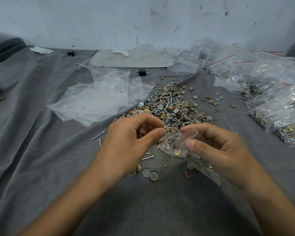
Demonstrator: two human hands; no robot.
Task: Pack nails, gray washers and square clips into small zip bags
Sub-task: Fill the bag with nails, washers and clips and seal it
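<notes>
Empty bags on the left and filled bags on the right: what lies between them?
The loose pile of washers, nails and clips, on the gray cloth, in the head view.

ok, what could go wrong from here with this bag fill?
1. The left hand pinches nails right at the mouth of the zip bag, which the right hand holds: pieces may miss and drop onto the cloth.
2. Nail points could pierce the thin film.
3. Loose washers lie beside the left forearm; it could scatter them.
</notes>
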